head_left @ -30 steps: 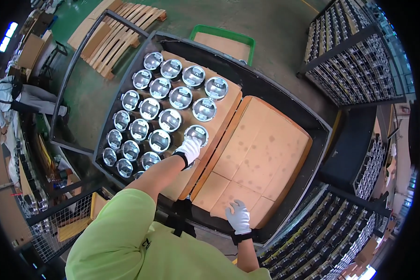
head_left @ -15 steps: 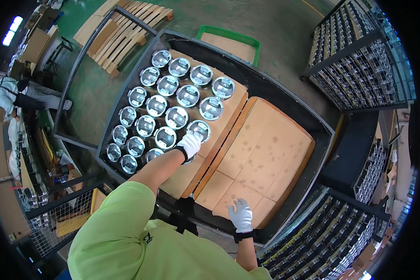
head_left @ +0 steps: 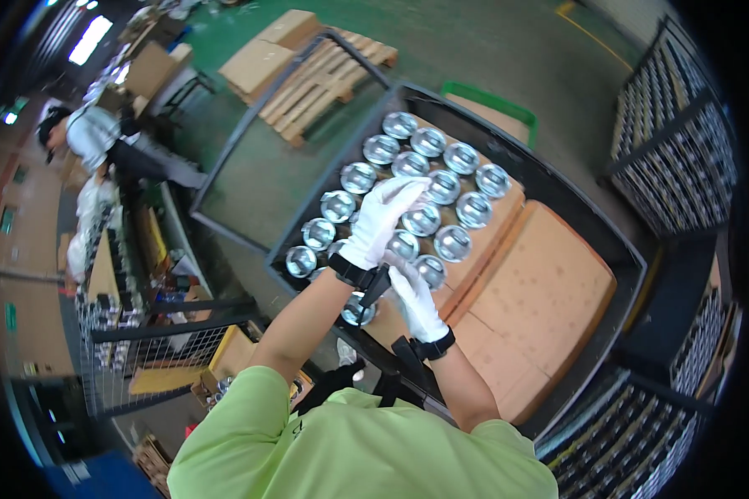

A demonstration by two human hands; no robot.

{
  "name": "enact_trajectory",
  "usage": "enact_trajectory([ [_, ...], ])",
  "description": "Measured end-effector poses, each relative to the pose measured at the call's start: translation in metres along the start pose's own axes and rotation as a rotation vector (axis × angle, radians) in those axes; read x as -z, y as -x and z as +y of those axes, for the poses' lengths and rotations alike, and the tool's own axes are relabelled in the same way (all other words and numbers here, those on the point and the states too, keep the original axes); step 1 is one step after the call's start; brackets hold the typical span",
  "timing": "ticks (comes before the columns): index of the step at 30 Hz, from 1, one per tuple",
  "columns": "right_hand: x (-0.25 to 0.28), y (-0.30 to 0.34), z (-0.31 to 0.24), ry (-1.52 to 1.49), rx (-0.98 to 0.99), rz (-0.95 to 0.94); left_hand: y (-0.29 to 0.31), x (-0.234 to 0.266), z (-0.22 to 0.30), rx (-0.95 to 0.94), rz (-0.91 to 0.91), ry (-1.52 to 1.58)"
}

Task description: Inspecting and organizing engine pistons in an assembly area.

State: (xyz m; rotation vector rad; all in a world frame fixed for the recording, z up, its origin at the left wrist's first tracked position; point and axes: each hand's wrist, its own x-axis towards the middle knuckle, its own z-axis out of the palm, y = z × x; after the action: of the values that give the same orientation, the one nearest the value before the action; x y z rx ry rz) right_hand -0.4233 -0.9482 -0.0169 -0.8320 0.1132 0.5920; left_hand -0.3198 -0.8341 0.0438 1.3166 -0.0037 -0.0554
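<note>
Both my hands wear white gloves with black bands at the wrists. My left hand (head_left: pixel 385 218) is over the rows of round silver metal parts (head_left: pixel 453 243), which look like pistons. Its fingers are stretched out and lie close together, with nothing seen in them. Close beside its wrist is my right hand (head_left: pixel 416 301), fingers extended toward the left glove's cuff; whether they touch it is unclear. A black tab (head_left: pixel 378 284) sticks out from the left wristband between the hands. Some of the silver parts are hidden under my hands and arms.
The parts stand on brown cardboard inside a dark bin (head_left: pixel 632 287), with a stained cardboard sheet (head_left: pixel 549 274) on its right side. Racks of similar parts (head_left: pixel 674 141) stand at right. Beyond are a green tray (head_left: pixel 508 108) and a wooden pallet (head_left: pixel 324 87). A person (head_left: pixel 100 137) bends at far left.
My left hand has left the silver part it was touching and lifted over the rows. The right hand has come from the cardboard sheet to the left wrist. The whole view has shifted.
</note>
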Motion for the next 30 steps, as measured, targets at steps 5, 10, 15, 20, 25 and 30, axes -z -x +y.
enact_trajectory([
  [5,-0.12,-0.012,0.019,-0.092,0.011,-0.184,0.045,0.049,0.109,-0.631,0.17,-0.544],
  [10,-0.206,0.026,0.071,0.174,-0.172,-0.317,0.13,0.127,0.18,-1.18,0.368,-1.322],
  [15,-0.278,0.081,0.138,0.279,-0.09,-0.526,0.243,0.173,0.213,-1.127,0.257,-1.362],
  [20,-0.333,0.12,0.177,0.445,-0.22,-0.93,0.384,0.213,0.237,-0.566,0.122,0.478],
  [25,-0.371,0.188,0.233,0.734,-0.334,-1.005,0.494,0.257,0.238,-0.806,0.427,0.422],
  [30,-0.408,0.208,0.268,0.765,-0.306,-1.037,0.539,0.288,0.242,-0.978,1.115,-0.82],
])
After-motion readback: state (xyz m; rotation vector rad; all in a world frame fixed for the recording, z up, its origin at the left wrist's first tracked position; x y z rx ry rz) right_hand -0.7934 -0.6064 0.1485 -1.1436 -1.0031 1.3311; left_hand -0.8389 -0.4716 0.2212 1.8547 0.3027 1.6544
